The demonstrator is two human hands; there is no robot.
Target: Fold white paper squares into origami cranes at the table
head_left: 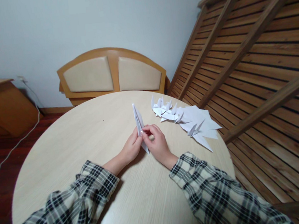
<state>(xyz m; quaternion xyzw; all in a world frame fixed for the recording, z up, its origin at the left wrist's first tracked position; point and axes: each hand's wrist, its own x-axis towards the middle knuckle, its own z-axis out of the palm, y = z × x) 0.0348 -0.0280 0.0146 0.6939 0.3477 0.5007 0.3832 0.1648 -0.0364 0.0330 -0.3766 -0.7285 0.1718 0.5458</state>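
A narrow piece of folded white paper (137, 117) stands nearly upright between my hands, its layers slightly parted at the top. My left hand (131, 145) is closed on its left side. From the right, my right hand (156, 143) pinches the same paper between thumb and fingers. The paper's lower tip pokes out below my fingertips, and its middle is partly hidden by them. Both hands are over the middle of the round table (69, 142). To their right lie several folded white paper cranes (178, 115) in an overlapping row, with pointed tips and broad flat wings.
Behind the table stands a wooden headboard (114, 69) with two cream panels against a pale wall. A large slatted wooden frame (262, 63) leans at the right, close to the table's edge. At the left are a wooden desk (0, 107) and a white cable (18, 145).
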